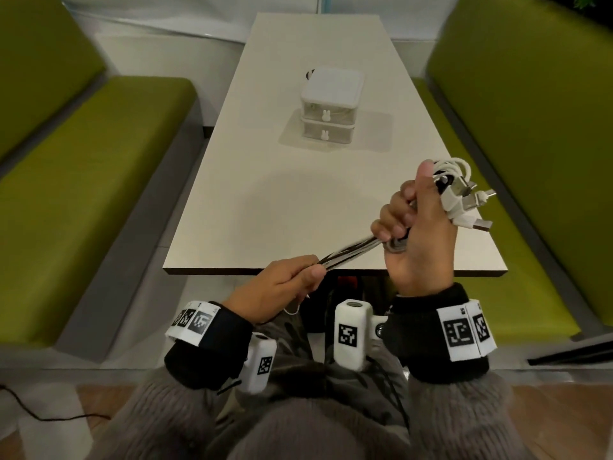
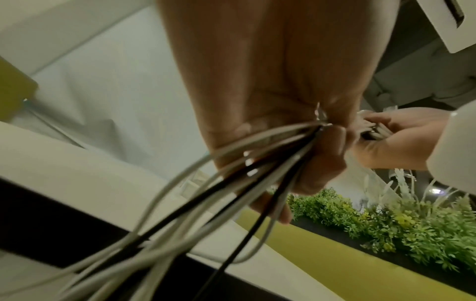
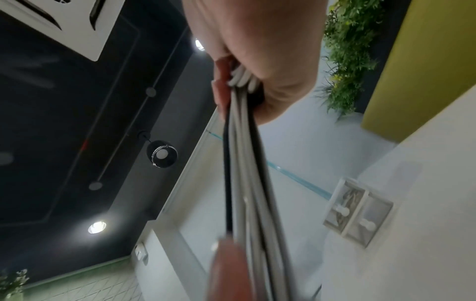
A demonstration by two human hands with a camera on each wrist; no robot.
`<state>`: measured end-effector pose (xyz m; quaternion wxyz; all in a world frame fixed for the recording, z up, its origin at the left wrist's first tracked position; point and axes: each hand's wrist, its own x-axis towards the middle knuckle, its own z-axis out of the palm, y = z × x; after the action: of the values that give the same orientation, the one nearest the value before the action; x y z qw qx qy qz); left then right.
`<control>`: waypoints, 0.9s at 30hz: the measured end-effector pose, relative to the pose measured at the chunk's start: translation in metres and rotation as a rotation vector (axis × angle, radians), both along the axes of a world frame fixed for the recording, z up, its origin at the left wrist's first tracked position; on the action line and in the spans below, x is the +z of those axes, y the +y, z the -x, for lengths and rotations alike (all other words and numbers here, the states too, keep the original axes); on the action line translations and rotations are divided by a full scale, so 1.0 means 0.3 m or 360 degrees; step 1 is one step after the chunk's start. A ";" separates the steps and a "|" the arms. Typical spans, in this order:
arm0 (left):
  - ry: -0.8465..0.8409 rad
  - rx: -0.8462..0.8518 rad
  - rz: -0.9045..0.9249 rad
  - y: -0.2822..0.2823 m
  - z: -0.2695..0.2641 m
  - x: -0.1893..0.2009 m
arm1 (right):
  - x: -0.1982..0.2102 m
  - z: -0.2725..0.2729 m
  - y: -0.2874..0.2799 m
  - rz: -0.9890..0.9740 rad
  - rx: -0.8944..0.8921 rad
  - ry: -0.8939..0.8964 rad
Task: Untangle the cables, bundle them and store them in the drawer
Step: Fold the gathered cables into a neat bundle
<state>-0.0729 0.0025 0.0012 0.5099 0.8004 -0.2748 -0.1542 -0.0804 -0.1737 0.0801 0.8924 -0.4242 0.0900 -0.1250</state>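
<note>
Both ends of the bunch of white and black cables (image 1: 351,250) are held: right hand (image 1: 418,227) grip clenched round the coiled part, left hand (image 1: 282,287) grip pinching the strands.

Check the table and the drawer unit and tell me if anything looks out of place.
One thing: a black-and-white striped cable end pokes out behind the drawer unit, at its far left corner, outside both shut drawers. The other cables are stretched between the left hand and the right hand.
</note>
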 end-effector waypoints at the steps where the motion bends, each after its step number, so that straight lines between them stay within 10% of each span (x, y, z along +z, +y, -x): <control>1: -0.0034 0.0002 -0.0016 0.007 0.000 -0.001 | 0.000 0.001 -0.009 0.0001 -0.0010 0.0004; 27: -0.0461 0.0392 0.0037 0.060 -0.090 0.246 | -0.026 0.018 0.052 0.0667 0.0914 0.0263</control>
<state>-0.0458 0.0205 0.0749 0.4892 0.8359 -0.2471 0.0293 -0.0858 -0.1581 0.0724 0.7744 -0.6146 0.0114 0.1496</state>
